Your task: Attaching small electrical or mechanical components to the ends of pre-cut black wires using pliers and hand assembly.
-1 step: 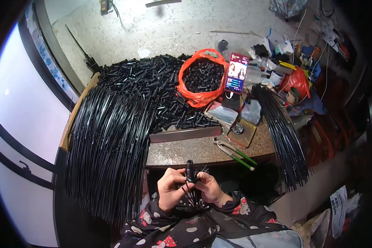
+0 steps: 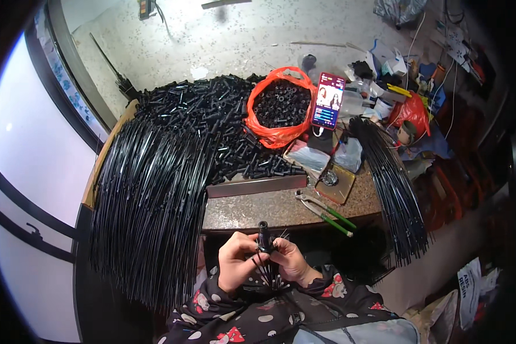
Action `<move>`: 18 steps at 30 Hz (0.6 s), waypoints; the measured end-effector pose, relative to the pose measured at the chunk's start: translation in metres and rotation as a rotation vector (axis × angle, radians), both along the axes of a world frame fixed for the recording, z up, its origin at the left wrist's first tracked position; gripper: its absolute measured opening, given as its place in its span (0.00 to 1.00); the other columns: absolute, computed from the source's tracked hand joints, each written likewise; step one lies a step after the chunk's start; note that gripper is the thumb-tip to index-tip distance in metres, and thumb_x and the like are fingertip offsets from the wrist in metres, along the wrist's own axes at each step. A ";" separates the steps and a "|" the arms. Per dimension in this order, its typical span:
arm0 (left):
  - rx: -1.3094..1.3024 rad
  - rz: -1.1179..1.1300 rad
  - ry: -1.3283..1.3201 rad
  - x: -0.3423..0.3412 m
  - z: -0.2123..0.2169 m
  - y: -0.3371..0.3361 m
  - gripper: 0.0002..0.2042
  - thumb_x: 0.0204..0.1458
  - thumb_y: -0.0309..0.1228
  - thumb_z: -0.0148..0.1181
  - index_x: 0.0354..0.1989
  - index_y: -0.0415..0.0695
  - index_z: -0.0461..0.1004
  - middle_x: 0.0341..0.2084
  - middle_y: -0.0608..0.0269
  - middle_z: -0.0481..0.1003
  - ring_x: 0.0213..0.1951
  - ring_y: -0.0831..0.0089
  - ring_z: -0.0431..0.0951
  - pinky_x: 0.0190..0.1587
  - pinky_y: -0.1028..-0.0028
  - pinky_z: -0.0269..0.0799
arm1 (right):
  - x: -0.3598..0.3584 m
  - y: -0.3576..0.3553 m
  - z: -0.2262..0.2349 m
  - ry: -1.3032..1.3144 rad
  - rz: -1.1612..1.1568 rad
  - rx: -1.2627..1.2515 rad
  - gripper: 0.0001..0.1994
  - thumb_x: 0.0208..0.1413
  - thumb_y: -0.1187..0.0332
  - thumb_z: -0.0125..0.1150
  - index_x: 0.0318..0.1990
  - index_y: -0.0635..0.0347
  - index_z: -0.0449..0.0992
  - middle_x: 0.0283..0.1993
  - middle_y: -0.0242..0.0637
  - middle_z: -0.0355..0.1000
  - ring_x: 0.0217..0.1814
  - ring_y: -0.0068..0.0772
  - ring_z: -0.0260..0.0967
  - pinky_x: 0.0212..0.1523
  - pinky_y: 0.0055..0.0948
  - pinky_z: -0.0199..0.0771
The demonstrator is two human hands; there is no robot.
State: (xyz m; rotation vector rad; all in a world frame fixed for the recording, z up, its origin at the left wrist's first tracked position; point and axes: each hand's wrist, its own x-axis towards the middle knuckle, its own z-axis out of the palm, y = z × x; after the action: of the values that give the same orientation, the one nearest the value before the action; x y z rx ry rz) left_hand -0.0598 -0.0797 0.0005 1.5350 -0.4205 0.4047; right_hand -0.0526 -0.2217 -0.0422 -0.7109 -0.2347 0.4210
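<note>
Just in front of the table's near edge, my left hand and my right hand are closed together on a black umbrella runner, a flanged plastic tube standing upright with its hollow end on top. Several thin black ribs fan out below its collar toward my body. My left fingers grip the collar from one side, with the thumb crossing toward the ribs. On the other side, my right thumb and fingers pinch at the collar, where short rod ends stick up. The exact joint between the fingers is hidden.
Long black ribs hang over the table's left edge; another bundle hangs right. Loose black runners are heaped behind a metal strip. A red bag holds small black parts. Green-handled pincers, a tray and a propped phone stand nearby.
</note>
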 end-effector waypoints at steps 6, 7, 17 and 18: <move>-0.106 -0.070 0.089 0.006 -0.005 0.001 0.11 0.33 0.17 0.65 0.24 0.39 0.69 0.24 0.65 0.66 0.28 0.75 0.66 0.33 0.78 0.62 | 0.007 -0.002 -0.018 0.049 0.064 -0.020 0.04 0.52 0.71 0.58 0.32 0.58 0.69 0.33 0.27 0.69 0.36 0.17 0.64 0.42 0.20 0.64; -0.100 -0.051 0.084 0.006 -0.006 0.001 0.10 0.35 0.19 0.66 0.25 0.40 0.70 0.24 0.66 0.67 0.29 0.75 0.68 0.42 0.70 0.63 | 0.008 -0.001 -0.017 0.047 0.062 -0.010 0.04 0.52 0.71 0.58 0.32 0.58 0.69 0.33 0.27 0.69 0.36 0.17 0.64 0.42 0.20 0.64; -0.094 -0.654 0.174 0.038 0.006 0.029 0.13 0.36 0.31 0.64 0.26 0.32 0.74 0.27 0.54 0.74 0.34 0.62 0.71 0.48 0.60 0.65 | 0.008 -0.006 -0.016 -0.045 0.287 -0.008 0.07 0.50 0.76 0.57 0.37 0.63 0.73 0.37 0.35 0.72 0.39 0.26 0.69 0.45 0.27 0.68; -0.146 -0.764 0.133 0.044 0.003 0.031 0.12 0.34 0.29 0.66 0.26 0.32 0.75 0.24 0.54 0.74 0.33 0.61 0.71 0.50 0.56 0.64 | 0.008 -0.010 -0.011 -0.073 0.391 -0.009 0.08 0.50 0.76 0.57 0.39 0.64 0.73 0.38 0.35 0.72 0.42 0.27 0.69 0.46 0.27 0.67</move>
State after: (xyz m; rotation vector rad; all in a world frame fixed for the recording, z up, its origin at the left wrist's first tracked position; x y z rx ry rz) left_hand -0.0159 -0.0489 0.0039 1.1443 -0.8075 -0.2571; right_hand -0.0451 -0.2313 -0.0533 -0.6903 -0.4443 0.7690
